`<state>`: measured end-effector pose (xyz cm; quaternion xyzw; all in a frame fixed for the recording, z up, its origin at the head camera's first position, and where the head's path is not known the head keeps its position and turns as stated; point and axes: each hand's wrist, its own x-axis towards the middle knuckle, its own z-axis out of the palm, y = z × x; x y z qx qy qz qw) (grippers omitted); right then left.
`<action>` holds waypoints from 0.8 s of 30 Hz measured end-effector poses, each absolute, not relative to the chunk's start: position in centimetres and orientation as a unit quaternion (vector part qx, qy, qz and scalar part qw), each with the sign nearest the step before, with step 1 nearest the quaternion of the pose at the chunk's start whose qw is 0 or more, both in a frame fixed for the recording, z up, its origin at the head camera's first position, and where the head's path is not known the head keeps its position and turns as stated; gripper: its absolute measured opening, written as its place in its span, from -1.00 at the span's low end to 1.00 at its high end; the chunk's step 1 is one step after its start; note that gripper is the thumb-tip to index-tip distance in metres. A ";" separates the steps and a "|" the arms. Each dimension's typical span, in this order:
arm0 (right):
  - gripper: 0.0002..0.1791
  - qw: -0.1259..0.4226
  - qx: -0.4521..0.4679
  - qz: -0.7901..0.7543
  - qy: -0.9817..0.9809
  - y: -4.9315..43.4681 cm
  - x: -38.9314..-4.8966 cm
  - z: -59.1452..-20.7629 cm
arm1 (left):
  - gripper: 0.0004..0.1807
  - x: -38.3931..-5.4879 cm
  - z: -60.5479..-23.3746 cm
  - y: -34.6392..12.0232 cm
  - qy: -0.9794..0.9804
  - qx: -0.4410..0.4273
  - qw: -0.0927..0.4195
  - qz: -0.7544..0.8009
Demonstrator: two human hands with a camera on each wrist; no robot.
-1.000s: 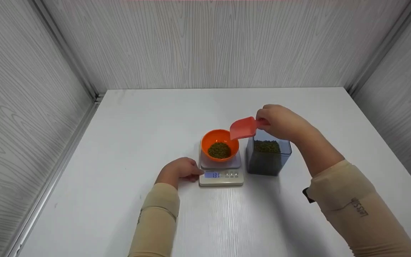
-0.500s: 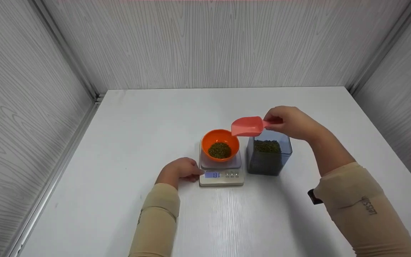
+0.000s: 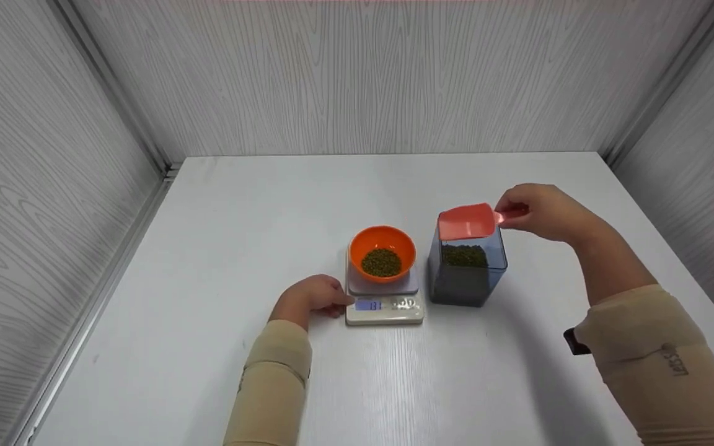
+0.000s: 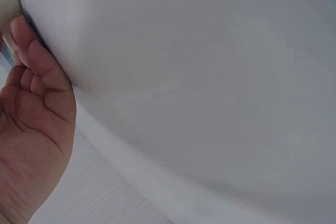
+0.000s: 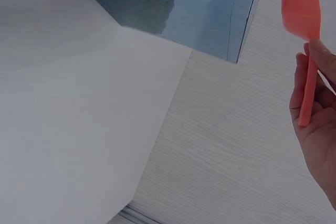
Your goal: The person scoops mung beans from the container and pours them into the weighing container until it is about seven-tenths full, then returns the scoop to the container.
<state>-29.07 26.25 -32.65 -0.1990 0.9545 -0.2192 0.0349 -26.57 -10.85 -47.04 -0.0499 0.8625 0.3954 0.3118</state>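
In the head view, my right hand [image 3: 540,210] pinches the handle of a coral-red plastic scoop [image 3: 467,222], thumb and fingers around it. The scoop's bowl is over the back of a clear square container [image 3: 465,288] partly filled with green-brown pellets [image 3: 464,255]. Left of the container stands a white digital kitchen scale [image 3: 385,318], bearing an orange bowl [image 3: 383,236] with more pellets in its bottom. My left hand [image 3: 315,293] holds the scale's front left edge by the lit display. In the left wrist view, the fingers [image 4: 44,66] are bent against that edge.
A white table [image 3: 258,210] lies under everything, bounded by grey wood-grain panels [image 3: 357,80] at the back and both sides. The container's wall [image 5: 210,35] rises between the scale and my right forearm.
My right hand has drawn the scoop rightward from beside the orange bowl's rim to over the container, turning it slightly. My left hand, scale and bowl stay put.
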 end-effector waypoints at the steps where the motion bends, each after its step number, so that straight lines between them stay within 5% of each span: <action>1: -0.84 0.033 -0.199 -0.212 0.956 26.4 -29.1 -32.6 | -0.79 -26.6 -47.1 -10.9 0.863 -0.047 0.311 0.394; 24: -0.91 0.057 -0.271 -0.007 0.961 21.8 -28.4 -34.5 | -0.79 -26.8 -47.4 -10.9 0.862 -0.049 0.312 0.397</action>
